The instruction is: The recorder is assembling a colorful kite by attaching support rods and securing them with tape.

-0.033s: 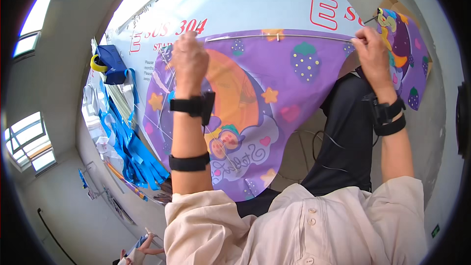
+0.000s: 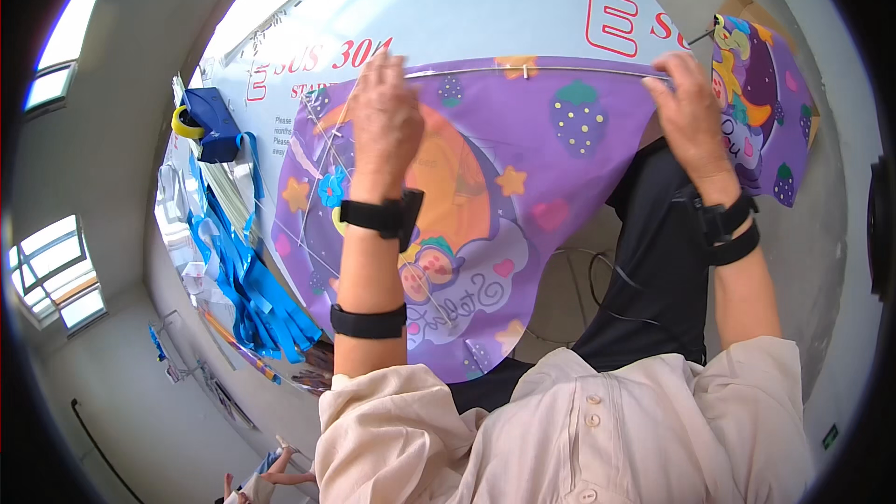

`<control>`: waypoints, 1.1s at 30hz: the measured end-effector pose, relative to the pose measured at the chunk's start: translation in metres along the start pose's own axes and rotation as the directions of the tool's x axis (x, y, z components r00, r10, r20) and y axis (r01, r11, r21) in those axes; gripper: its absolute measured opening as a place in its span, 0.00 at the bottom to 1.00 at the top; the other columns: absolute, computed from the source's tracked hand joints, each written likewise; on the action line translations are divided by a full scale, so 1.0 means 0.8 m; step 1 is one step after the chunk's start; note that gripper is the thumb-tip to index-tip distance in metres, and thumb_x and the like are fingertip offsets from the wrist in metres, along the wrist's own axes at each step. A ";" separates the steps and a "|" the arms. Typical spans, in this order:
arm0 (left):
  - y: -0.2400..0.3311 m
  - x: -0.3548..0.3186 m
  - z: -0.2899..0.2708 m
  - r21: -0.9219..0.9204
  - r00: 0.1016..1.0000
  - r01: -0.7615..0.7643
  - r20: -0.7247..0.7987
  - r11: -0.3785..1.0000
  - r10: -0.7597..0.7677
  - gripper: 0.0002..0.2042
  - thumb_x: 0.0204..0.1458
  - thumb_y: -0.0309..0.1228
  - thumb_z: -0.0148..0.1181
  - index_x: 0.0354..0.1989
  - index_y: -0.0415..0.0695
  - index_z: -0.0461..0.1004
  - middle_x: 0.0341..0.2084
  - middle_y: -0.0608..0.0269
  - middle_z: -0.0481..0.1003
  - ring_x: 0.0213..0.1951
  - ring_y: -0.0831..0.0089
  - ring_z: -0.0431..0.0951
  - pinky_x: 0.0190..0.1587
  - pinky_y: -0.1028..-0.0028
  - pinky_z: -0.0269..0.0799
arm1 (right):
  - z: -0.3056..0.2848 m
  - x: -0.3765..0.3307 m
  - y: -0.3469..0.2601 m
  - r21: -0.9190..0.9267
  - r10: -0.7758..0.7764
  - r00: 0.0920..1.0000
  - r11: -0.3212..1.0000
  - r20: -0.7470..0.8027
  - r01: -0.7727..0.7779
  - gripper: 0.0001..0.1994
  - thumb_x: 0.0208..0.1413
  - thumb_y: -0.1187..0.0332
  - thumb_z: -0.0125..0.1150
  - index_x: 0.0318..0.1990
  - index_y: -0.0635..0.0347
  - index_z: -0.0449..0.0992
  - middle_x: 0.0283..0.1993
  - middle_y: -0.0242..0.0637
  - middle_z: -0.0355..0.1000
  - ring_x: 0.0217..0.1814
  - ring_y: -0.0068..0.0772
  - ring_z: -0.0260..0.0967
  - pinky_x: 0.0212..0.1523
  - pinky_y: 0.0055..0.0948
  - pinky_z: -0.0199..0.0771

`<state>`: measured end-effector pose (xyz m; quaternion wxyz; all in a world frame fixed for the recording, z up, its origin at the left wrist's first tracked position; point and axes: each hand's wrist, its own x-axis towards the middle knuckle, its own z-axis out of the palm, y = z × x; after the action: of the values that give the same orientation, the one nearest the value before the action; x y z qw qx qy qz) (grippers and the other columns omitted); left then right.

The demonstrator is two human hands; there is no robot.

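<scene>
A purple kite-like sheet (image 2: pixel 579 187), printed with strawberries, stars and hearts, lies over the table edge and my lap. Along its top edge runs a thin pale rod (image 2: pixel 476 70), with a small upright piece near its middle; other thin rods cross the left part. My left hand (image 2: pixel 387 121) is over the rod's left end, fingers stretched out and slightly blurred; the rod's end is hidden beneath it. At the right end, my right hand (image 2: pixel 695 117) pinches the rod between thumb and fingers, by the sheet's corner. Both forearms wear black straps.
The table (image 2: pixel 504 0) has a pale printed covering. On its left are a dark blue box (image 2: pixel 213 126), yellow tape roll (image 2: pixel 187 122) and blue strips (image 2: pixel 247 289). A similar purple sheet (image 2: pixel 789 154) hangs at the right. A dark cord (image 2: pixel 597 271) loops by my leg.
My left hand has shifted right along the top edge and its fingers have straightened. My right hand has moved slightly left onto the rod's end. The sheet has barely moved.
</scene>
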<state>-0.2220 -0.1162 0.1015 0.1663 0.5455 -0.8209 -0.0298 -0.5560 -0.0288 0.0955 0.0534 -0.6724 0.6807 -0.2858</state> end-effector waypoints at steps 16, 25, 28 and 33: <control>0.092 -0.023 0.071 -0.041 0.960 -0.166 0.221 0.985 0.171 0.29 0.53 0.36 0.46 0.65 0.48 0.50 0.64 0.60 0.51 0.66 0.62 0.47 0.65 0.53 0.38 | 0.114 -0.016 -0.101 -0.131 -0.094 0.990 0.986 0.105 0.108 0.33 0.52 0.49 0.54 0.61 0.58 0.57 0.61 0.38 0.56 0.65 0.37 0.50 0.65 0.41 0.44; 0.063 -0.036 0.068 -0.012 0.976 -0.059 0.210 0.998 0.060 0.32 0.57 0.49 0.40 0.65 0.44 0.47 0.66 0.53 0.45 0.68 0.61 0.40 0.65 0.54 0.33 | 0.101 -0.031 -0.069 -0.167 -0.018 0.982 0.985 0.186 0.050 0.40 0.53 0.41 0.46 0.65 0.61 0.48 0.69 0.46 0.42 0.73 0.44 0.33 0.69 0.44 0.31; 0.034 -0.042 0.060 0.080 0.980 0.096 0.168 0.992 -0.108 0.33 0.57 0.50 0.39 0.66 0.44 0.44 0.66 0.53 0.44 0.68 0.61 0.40 0.65 0.55 0.33 | 0.089 -0.040 -0.047 -0.256 0.071 0.985 0.966 0.159 -0.028 0.43 0.52 0.39 0.46 0.65 0.63 0.45 0.69 0.51 0.39 0.73 0.47 0.31 0.69 0.44 0.30; 0.005 -0.044 0.060 0.083 0.934 0.331 0.113 0.940 -0.339 0.34 0.58 0.53 0.35 0.66 0.41 0.42 0.66 0.51 0.44 0.68 0.59 0.39 0.65 0.56 0.33 | 0.072 -0.049 -0.012 -0.324 0.221 0.973 0.927 0.063 -0.190 0.44 0.51 0.38 0.45 0.65 0.64 0.43 0.69 0.56 0.37 0.73 0.51 0.28 0.69 0.45 0.28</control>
<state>-0.2282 -0.0891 0.0488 0.0898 0.6795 -0.7252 -0.0664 -0.5181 -0.0093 0.0399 0.0083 -0.6103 0.7809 -0.1328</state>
